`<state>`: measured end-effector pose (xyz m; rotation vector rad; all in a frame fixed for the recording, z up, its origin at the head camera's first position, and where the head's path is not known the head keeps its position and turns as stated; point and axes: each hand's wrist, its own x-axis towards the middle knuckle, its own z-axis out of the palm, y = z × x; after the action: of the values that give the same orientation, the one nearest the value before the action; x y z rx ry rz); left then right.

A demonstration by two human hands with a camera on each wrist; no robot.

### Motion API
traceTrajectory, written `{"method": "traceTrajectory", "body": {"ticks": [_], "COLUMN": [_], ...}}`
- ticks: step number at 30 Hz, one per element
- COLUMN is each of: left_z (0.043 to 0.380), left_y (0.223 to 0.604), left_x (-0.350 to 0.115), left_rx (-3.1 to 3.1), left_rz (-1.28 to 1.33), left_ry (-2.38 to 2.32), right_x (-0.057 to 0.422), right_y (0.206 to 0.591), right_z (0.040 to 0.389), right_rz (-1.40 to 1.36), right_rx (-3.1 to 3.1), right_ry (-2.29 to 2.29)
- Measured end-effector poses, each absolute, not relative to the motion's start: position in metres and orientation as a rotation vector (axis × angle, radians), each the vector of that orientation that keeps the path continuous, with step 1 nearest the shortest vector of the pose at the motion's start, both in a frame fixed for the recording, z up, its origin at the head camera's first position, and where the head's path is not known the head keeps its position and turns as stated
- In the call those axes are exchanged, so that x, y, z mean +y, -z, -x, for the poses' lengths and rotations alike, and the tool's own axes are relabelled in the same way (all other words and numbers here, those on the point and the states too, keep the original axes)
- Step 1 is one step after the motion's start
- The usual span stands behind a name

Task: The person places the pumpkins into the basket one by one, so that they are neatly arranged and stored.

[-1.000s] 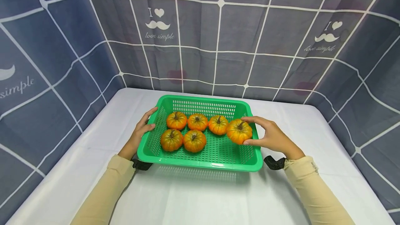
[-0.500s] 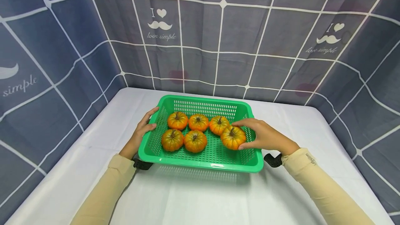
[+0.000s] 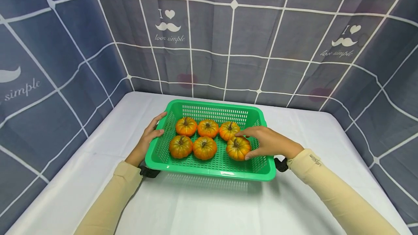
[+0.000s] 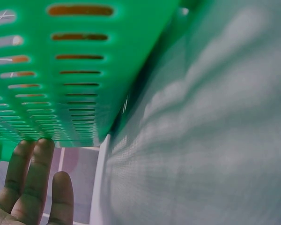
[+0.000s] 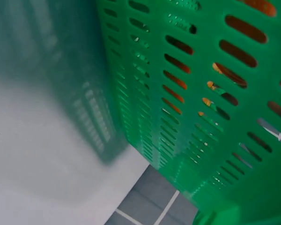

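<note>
Inside a green slotted plastic basket (image 3: 209, 172) sit several small orange pumpkins. My right hand (image 3: 274, 142) reaches over the right rim and holds one pumpkin (image 3: 238, 148) between thumb and fingers, low in the front right part. Just behind it lies another pumpkin (image 3: 229, 129), partly overlapped by the fingers. At the basket's left end my left hand (image 3: 147, 137) rests against the rim, thumb at the edge. In the left wrist view, straight fingers (image 4: 35, 183) meet the basket's outer wall (image 4: 84, 47). The right wrist view shows the slotted wall (image 5: 154, 93), with the hand out of sight.
The basket stands on a white-covered table (image 3: 196, 206). Two pumpkins (image 3: 186, 126) (image 3: 208, 128) fill the back left, with two more (image 3: 180, 146) (image 3: 204, 148) in front of them. A grey-blue checked curtain (image 3: 209, 64) encloses the back and sides.
My right hand has carried the pumpkin left and toward the front, from the basket's right end into the front row. The left hand and the basket stay nearly in place.
</note>
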<state>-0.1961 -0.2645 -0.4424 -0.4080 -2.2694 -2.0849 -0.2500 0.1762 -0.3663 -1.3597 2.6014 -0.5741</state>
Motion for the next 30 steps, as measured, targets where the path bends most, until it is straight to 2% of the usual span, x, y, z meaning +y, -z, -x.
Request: {"method": "traceTrajectory", "body": {"ticks": [15, 30], "left_z": [0.194, 0.195], "left_y": [0.441, 0.44], "left_x": [-0.263, -0.264], "left_rx": [-2.274, -2.296], "left_rz": [0.403, 0.386], "left_ry": [2.105, 2.072], "right_x": [0.164, 0.154], "right_y": [0.368, 0.372], "right_z": [0.256, 0.257], "right_rz": [1.466, 1.46], "right_rx": [2.562, 2.576], "right_ry": [0.397, 0.32]}}
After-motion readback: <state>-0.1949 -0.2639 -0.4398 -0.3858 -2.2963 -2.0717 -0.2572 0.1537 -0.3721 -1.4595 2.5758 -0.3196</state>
